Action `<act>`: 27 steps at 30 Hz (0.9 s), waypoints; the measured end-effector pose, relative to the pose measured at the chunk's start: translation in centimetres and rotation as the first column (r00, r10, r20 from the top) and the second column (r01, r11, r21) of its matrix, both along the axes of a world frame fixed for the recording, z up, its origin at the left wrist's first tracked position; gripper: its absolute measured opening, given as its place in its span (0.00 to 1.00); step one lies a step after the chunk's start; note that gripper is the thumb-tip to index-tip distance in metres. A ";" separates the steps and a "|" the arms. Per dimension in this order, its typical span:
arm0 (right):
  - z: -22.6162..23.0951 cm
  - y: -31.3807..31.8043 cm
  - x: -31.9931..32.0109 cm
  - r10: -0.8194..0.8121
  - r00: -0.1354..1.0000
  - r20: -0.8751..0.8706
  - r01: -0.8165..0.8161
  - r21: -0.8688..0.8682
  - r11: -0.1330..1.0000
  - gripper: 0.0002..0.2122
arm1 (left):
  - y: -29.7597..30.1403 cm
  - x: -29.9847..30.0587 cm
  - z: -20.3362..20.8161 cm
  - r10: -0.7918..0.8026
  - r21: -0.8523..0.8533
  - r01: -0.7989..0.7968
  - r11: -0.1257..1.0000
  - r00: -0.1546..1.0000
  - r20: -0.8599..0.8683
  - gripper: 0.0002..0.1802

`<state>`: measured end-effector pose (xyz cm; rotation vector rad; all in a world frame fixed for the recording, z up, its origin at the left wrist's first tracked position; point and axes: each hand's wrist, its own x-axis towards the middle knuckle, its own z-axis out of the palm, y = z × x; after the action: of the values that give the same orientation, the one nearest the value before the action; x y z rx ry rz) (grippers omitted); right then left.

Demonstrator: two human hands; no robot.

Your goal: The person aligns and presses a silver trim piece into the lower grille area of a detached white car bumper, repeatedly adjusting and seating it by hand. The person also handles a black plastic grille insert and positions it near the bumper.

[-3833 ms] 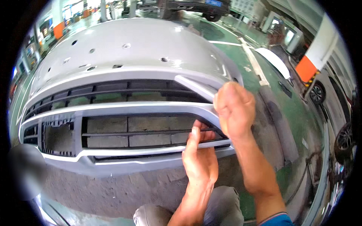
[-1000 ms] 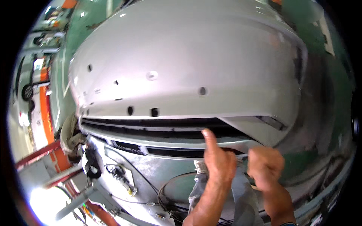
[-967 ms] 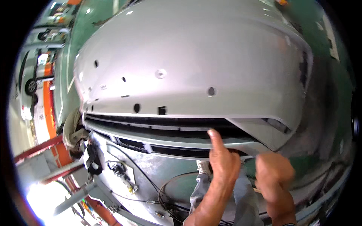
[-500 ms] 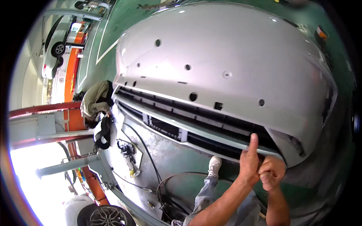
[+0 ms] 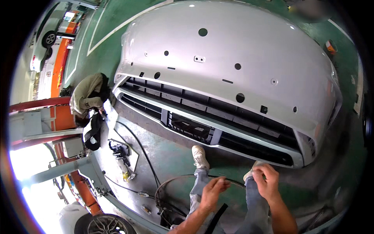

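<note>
A large silver car bumper (image 5: 233, 43) with several holes and slots lies before me, its black grille (image 5: 194, 126) facing my feet. My left hand (image 5: 212, 192) hovers over the floor in front of it, fingers curled together; whatever they pinch is too small to name. To its right my right hand (image 5: 267, 181) is apart from the bumper, near its lower right corner. Its thumb and forefinger meet, and I cannot make out what is between them. A black strip (image 5: 216, 219) shows beside my left forearm, between my legs.
At the left a person (image 5: 89, 95) in a khaki top bends low beside the bumper. Hoses (image 5: 138, 142) curl over the green floor. Tools (image 5: 120, 151) lie on a pale sheet. A car wheel (image 5: 107, 225), lift posts and an orange-and-white container (image 5: 331, 46) stand around.
My hands have come apart and drawn back from the grille's right end. The left one's raised finger or thumb has folded in. My view has shifted, showing more of the bumper's right side.
</note>
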<state>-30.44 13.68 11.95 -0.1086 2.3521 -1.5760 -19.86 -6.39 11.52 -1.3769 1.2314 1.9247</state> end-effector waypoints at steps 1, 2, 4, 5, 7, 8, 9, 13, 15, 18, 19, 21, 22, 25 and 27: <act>-0.2 -1.9 -0.6 0.021 0.995 -0.096 -0.019 0.018 1.000 0.07 | -2.2 0.3 -0.3 -0.018 -0.016 0.018 1.000 1.000 0.007 0.24; -0.3 -3.8 -1.1 0.034 0.989 -0.141 -0.029 0.039 0.999 0.08 | -4.3 0.5 -0.6 -0.032 -0.037 0.032 0.999 0.999 0.016 0.24; -0.6 -7.6 -2.1 0.057 0.978 -0.198 -0.043 0.074 0.996 0.10 | -8.1 0.2 -1.3 -0.027 -0.025 0.027 0.999 1.000 0.003 0.23; -0.9 -9.6 -2.5 0.066 0.975 -0.212 -0.049 0.086 0.995 0.11 | -10.2 -0.1 -1.7 -0.023 -0.018 0.023 1.000 1.000 0.000 0.23; -1.1 -13.5 -3.1 0.071 0.974 -0.214 -0.052 0.094 0.994 0.11 | -14.3 -1.2 -1.7 -0.028 -0.016 0.027 1.000 0.999 -0.027 0.22; -1.1 -15.6 -3.6 0.093 0.968 -0.235 -0.070 0.106 0.992 0.12 | -16.7 -1.5 -1.9 -0.021 -0.024 0.019 1.000 0.999 -0.046 0.22; -1.1 -17.5 -4.2 0.117 0.960 -0.255 -0.090 0.117 0.989 0.13 | -18.9 -1.8 -2.0 -0.012 -0.034 0.009 0.999 0.998 -0.065 0.22; -2.0 -24.2 -6.1 0.206 0.946 -0.252 -0.140 0.258 0.956 0.17 | -26.9 -3.7 -2.4 0.004 -0.105 -0.009 0.994 0.999 -0.048 0.23; -2.8 -26.6 -6.8 0.271 0.930 -0.250 -0.171 0.358 0.918 0.19 | -29.9 -5.1 -2.8 -0.004 -0.147 -0.006 0.989 0.998 -0.063 0.25; -4.1 -29.0 -7.5 0.314 0.933 -0.177 -0.221 0.408 0.886 0.21 | -32.3 -7.6 -3.4 0.010 -0.168 -0.032 0.985 0.991 -0.131 0.28; -4.3 -29.6 -7.7 0.334 0.932 -0.142 -0.247 0.426 0.870 0.21 | -32.6 -8.4 -3.7 0.019 -0.163 -0.044 0.986 0.988 -0.156 0.28; -4.4 -30.6 -8.4 0.364 0.926 -0.096 -0.286 0.450 0.846 0.20 | -32.6 -9.6 -4.3 0.037 -0.159 -0.069 0.985 0.979 -0.200 0.28; -4.0 -30.9 -8.9 0.373 0.927 -0.047 -0.314 0.446 0.838 0.20 | -32.4 -10.3 -4.5 0.064 -0.143 -0.093 0.985 0.978 -0.196 0.26; -4.1 -31.2 -9.7 0.379 0.925 0.015 -0.349 0.425 0.835 0.19 | -31.4 -12.3 -4.3 -0.062 -0.331 -0.021 0.944 0.970 -0.236 0.21; -4.3 -31.2 -9.8 0.369 0.929 0.032 -0.352 0.384 0.854 0.19 | -30.9 -13.2 -2.6 -0.397 -0.727 0.142 0.671 0.898 -0.191 0.18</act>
<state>-40.28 -17.51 7.62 -0.4697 2.4433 -0.9285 -33.03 -37.27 8.88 -1.0751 2.3801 1.5542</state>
